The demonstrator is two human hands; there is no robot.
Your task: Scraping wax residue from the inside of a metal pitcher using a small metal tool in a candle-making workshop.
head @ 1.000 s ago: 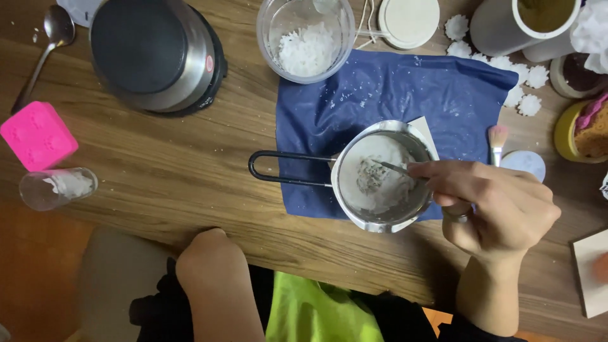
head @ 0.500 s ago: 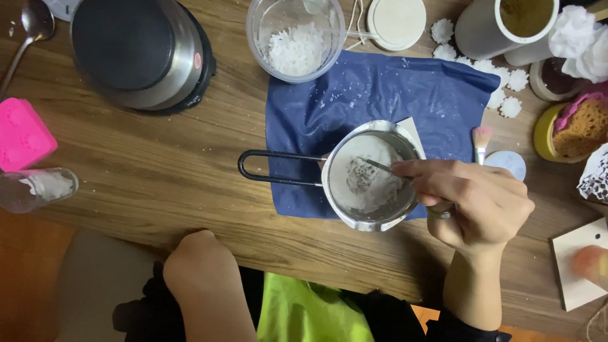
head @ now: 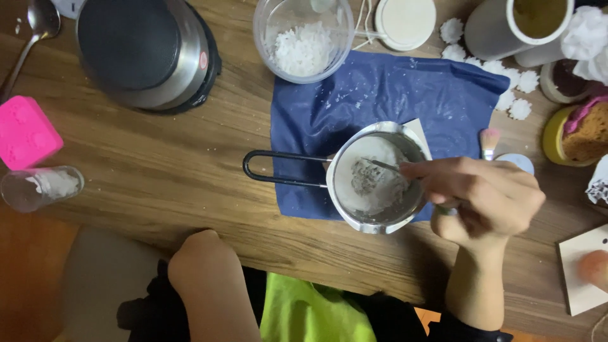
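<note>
The right hand (head: 487, 202) pinches a thin metal stirring tool (head: 384, 165) between fingertips and thumb, the other fingers curled in; the tool's tip dips into the whitish-grey mass inside a small steel saucepan (head: 375, 180). The saucepan sits on a dark blue cloth (head: 380, 95) spread on the wooden worktop (head: 158, 164), its black loop handle (head: 282, 171) reaching off the cloth's left edge. The left hand (head: 199, 256) rests at the worktop's near edge, well left of the saucepan, closed into a loose fist on nothing.

Just beyond the cloth's far left corner stands a clear cup of white flakes (head: 303, 38). Farther left of the cloth is a round steel hotplate (head: 142, 54), then a pink mould (head: 25, 133) and a small glass jar (head: 41, 187) lying on its side. White flower-shaped pieces (head: 516, 95) lie scattered by the cloth's far right corner.
</note>
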